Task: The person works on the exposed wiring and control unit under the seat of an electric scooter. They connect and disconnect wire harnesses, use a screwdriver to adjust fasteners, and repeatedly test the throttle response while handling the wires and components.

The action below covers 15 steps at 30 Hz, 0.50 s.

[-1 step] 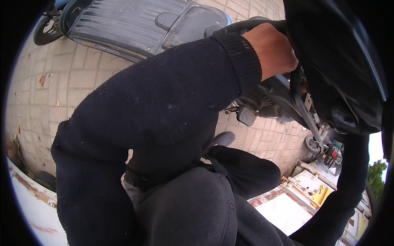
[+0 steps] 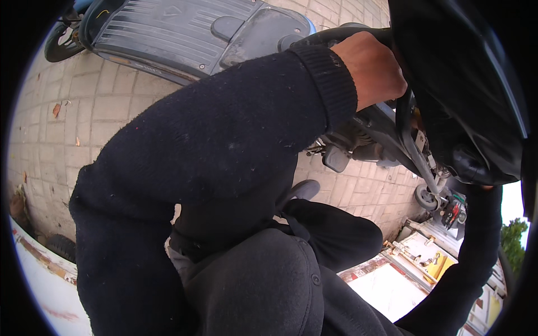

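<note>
A large black, smooth, leathery piece (image 2: 465,89), which looks like a motorbike or scooter seat cover, fills the upper right. My left hand (image 2: 374,70) reaches across to its left edge. The back of that hand and the wrist show, but its fingers are hidden under the black piece. My right arm rises along the right side to the lower edge of the same piece. Only a sliver of skin of my right hand (image 2: 486,187) shows there, with the fingers out of sight. Grey frame tubes (image 2: 417,154) of a vehicle run beneath the black piece.
A scooter with a ribbed grey floorboard (image 2: 162,33) stands at the upper left on brick paving (image 2: 61,129). Below the frame are a dark rounded part (image 2: 336,158) and a small wheel (image 2: 427,197). White, rust-marked panels (image 2: 386,291) lie at lower right; another white panel (image 2: 47,285) is at lower left.
A sliver of my right hand's skin now shows under the black piece's lower edge. My left hand stays in place.
</note>
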Tool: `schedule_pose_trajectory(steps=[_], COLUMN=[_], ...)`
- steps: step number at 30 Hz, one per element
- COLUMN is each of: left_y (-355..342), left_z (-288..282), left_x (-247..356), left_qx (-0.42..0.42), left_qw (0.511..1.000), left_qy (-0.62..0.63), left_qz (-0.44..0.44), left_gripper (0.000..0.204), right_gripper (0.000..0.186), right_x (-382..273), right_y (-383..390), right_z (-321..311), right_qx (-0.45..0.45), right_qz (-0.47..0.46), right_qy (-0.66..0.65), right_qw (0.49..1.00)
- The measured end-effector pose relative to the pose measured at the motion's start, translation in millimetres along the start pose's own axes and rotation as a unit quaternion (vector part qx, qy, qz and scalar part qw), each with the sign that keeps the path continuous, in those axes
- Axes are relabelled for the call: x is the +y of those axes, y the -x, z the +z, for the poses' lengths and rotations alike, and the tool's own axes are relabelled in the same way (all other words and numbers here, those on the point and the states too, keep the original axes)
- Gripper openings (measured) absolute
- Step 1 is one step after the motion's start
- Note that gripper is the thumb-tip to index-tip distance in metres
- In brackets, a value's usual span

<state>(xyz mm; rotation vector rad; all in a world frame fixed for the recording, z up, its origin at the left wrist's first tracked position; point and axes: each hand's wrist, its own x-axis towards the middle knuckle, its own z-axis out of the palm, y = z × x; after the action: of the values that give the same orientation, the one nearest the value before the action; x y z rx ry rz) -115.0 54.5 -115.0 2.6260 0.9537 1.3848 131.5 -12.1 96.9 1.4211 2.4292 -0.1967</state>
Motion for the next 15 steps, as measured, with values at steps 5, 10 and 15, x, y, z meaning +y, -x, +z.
schedule_pose_trajectory(steps=[5, 10, 15], left_y=[4, 4, 3], left_z=[3, 7, 13], left_x=[-1, 1, -1], left_qx=[0.004, 0.007, 0.004], left_qw=[1.000, 1.000, 0.999], left_qy=[0.000, -0.010, -0.025], left_qz=[0.004, 0.014, 0.019], left_gripper=[0.035, 0.038, 0.041], right_gripper=[0.031, 0.031, 0.030], right_x=[-16, -53, -80], right_y=[-4, -7, -8], right_z=[8, 21, 42], right_qx=[0.017, 0.048, 0.100], right_qz=[-0.027, -0.094, -0.001], right_qy=[0.013, 0.081, 0.057], right_qw=[0.999, 0.991, 0.993])
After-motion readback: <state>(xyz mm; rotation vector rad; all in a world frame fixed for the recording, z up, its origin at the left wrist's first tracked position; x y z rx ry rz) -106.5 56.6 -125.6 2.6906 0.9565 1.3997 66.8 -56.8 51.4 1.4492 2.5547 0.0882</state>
